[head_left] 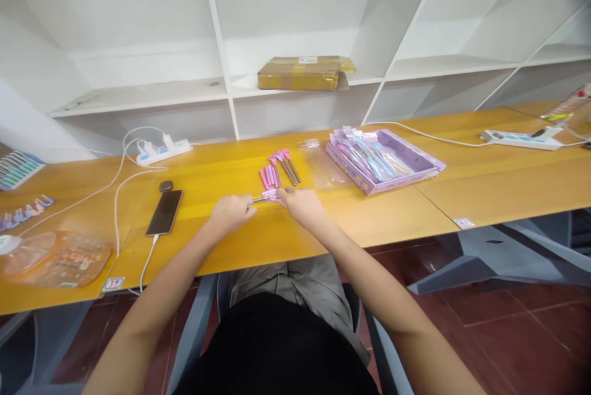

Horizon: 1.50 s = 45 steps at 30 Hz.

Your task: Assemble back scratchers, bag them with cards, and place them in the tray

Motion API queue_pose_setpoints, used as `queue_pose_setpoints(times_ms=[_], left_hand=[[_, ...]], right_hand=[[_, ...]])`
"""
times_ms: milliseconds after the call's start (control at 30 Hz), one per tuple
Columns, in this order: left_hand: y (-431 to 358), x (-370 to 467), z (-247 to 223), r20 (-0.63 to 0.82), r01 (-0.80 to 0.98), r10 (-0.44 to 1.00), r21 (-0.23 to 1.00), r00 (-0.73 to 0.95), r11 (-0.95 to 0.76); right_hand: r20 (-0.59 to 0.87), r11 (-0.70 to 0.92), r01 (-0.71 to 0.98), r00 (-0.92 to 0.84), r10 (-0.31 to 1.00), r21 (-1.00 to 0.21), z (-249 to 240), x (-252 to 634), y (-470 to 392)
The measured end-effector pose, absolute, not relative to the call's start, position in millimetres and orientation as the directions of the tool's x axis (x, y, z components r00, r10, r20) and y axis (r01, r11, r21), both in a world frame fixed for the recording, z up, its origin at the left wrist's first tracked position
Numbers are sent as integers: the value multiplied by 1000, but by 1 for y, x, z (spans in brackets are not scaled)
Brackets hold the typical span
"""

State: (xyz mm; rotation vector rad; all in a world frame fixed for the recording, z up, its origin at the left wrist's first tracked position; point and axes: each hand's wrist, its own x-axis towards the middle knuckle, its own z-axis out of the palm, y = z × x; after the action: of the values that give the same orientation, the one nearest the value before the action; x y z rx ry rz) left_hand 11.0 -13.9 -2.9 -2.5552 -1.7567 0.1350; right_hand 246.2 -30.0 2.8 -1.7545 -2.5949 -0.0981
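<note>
Black shirt [272, 352] of the seated worker is closest, with grey trousers [289, 275] under the desk edge. Clock set at the hands; 12 is straight ahead of the worker.

Held item: slim metal rod [259, 199] with pink at its right end, above the yellow-brown desk [217, 247], lying roughly along the 9–3 line. Left hand [231, 213], 9 o'clock end: fingers curled together, clamped on the rod. Right hand [302, 203], 3 o'clock end: thumb and fingers pinched on the pink part, which they largely cover; exact finger placement there cannot be told from where I stand.

Just beyond, 12 o'clock: short pink sticks [268, 177], side by side. Near them, toward 1: pink-headed rods [289, 167], heads outward, metal shafts pointing back toward the worker.

At 2 o'clock: clear plastic film [327, 167], then a purple tray [406, 183] holding wrapped packets [369, 154].

At 9: dark phone [165, 213], white cable plugged in; small dark object [166, 186] near its far end. At 10: white power strip [164, 152]. At 8, well apart: orange bottle [60, 259] on its side.

Toward 12–1, higher: cardboard box [298, 75], taped, on a white shelf.
</note>
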Motion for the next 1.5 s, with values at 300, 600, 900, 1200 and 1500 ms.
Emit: queue_pose_setpoints(times_ms=[300, 600, 900, 1200, 1500], left_hand=[[22, 17, -29, 9, 894, 941, 307, 339, -325], [27, 9, -70, 67, 660, 941, 695, 333, -283], [28, 12, -69, 53, 647, 947, 718, 316, -256], [25, 14, -67, 29, 654, 951, 720, 308, -233], [26, 14, -65, 24, 664, 950, 709, 312, -237]], right_hand=[[208, 351, 858, -291, 934, -374, -23, 294, 70], [246, -211, 909, 311, 918, -360, -71, 373, 91], [142, -240, 952, 268, 953, -187, -81, 378, 88], [182, -225, 948, 268, 946, -225, -89, 373, 90], [234, -192, 943, 258, 937, -272, -102, 379, 99]])
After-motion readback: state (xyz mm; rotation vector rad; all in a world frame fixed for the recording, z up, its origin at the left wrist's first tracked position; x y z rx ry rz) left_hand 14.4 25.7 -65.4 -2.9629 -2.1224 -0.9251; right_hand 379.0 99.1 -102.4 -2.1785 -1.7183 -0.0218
